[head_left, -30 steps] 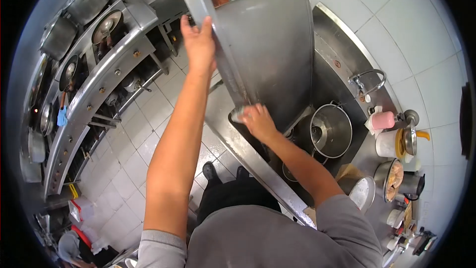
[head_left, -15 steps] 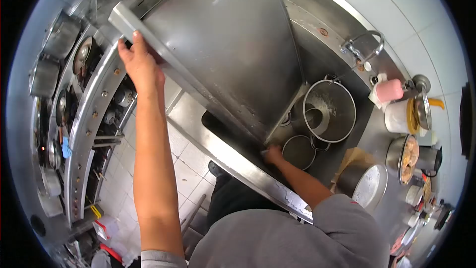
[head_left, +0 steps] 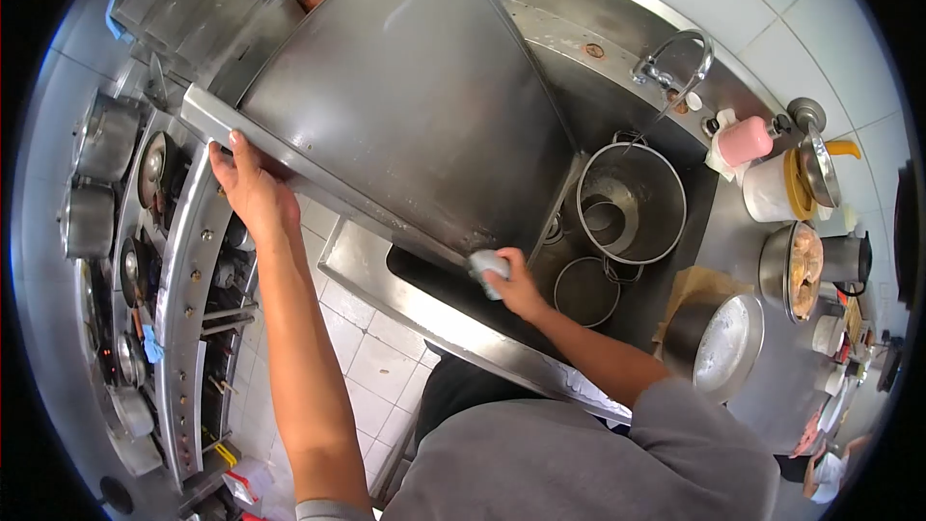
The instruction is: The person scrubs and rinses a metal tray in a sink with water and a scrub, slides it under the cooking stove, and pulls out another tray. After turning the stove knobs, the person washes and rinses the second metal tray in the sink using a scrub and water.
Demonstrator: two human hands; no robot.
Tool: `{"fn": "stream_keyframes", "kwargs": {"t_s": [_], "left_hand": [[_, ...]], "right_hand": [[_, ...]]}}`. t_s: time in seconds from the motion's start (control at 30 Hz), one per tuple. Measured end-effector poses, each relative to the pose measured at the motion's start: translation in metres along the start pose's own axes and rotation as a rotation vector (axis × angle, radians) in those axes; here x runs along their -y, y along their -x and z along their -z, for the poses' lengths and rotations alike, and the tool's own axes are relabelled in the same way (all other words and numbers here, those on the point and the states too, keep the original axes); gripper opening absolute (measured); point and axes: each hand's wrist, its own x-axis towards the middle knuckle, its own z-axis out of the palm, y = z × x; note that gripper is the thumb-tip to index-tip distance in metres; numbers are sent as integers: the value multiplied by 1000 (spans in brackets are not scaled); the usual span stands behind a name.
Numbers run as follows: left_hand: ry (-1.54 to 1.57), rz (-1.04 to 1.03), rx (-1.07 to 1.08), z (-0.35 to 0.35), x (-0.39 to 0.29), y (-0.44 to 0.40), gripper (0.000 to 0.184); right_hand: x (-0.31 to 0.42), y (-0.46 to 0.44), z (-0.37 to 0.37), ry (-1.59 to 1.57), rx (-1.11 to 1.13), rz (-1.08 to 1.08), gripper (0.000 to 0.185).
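Observation:
A large stainless steel panel with a folded rim [head_left: 415, 96] stands tilted in the sink [head_left: 637, 101]. My left hand [head_left: 256, 188] is closed on its rim at the left corner, the thumb on top. In my right hand [head_left: 518, 287] is a grey scrubbing pad [head_left: 489, 273], pressed against the panel's lower edge near its right corner. Beside the right hand, a deep metal pot [head_left: 632, 203] leans in the sink with a smaller round vessel inside it. A second, smaller pot [head_left: 586, 291] lies just below it.
A curved faucet [head_left: 690, 68] rises at the back. On the right counter are a pink bottle [head_left: 746, 142], a white tub [head_left: 770, 191], a bowl of food [head_left: 803, 270] and a tilted metal pot [head_left: 728, 347]. Leftward is a stove [head_left: 183, 318] with several pans.
My right hand has come up and left along the panel's lower edge, bringing the scrubbing pad into clear view. My left hand and the panel's left corner have shifted down and left in view.

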Motion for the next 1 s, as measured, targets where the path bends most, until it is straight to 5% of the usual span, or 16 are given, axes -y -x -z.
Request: {"fn": "stream_keyframes", "kwargs": {"t_s": [0.2,0.37,0.47,0.53,0.8,1.0], "left_hand": [[-60,-8,6,-2,-1,4,70],[14,13,41,4,2,0,71],[-3,74,35,1,-3,4,71],[10,74,39,2,1,5,70],[39,65,54,3,1,3,66],[-31,32,40,4,7,-4,52]], "right_hand": [[-56,2,-1,366,205,159,49],[-96,5,31,397,327,-13,45],[-54,-14,22,298,406,-133,44],[3,-32,1,84,218,62,38],[-68,-3,29,281,348,-77,44],[43,-26,-12,301,256,71,46]]}}
